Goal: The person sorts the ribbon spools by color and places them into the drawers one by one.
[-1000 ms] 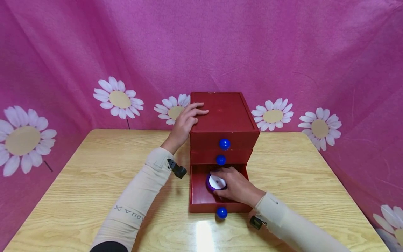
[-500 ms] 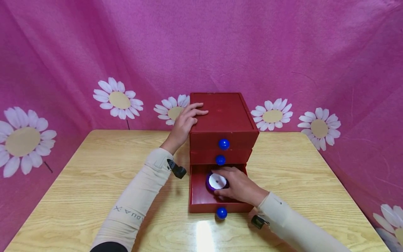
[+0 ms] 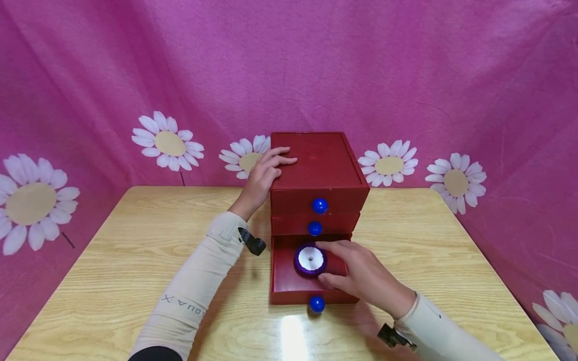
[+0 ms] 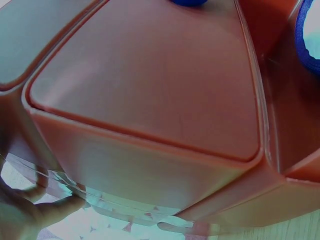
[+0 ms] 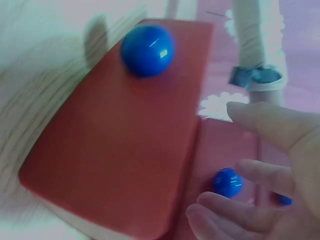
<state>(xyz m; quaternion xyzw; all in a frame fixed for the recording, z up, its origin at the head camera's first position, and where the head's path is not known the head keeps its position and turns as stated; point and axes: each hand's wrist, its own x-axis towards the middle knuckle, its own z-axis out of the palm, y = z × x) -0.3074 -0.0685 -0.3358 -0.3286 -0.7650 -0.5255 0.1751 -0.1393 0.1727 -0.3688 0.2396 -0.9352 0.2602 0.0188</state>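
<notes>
Red all over, the small drawer chest [image 3: 318,170] stands at the far middle of the wooden table [image 3: 113,271], and I have both hands on or near it. My left hand [image 3: 264,175] rests on its top left edge, fingers stretched flat across the lid and thumb down the side; it steadies the chest without curling round anything. The left wrist view shows only the chest's red side close up, with my fingertips at the bottom left corner.

The bottom drawer [image 3: 289,286] is pulled out toward me, its blue knob [image 3: 316,304] at the front. Inside it, toward the back, lies a purple ring with a white centre [image 3: 310,259]. My right hand [image 3: 368,276] hovers over the right part of the drawer, fingers relaxed and loosely spread, holding nothing; the fingertips are just beside the ring, and I cannot tell whether they touch it.

Two more blue knobs [image 3: 319,205] mark the closed upper drawers. Pink cloth printed with white daisies [image 3: 168,142] hangs behind the table.
</notes>
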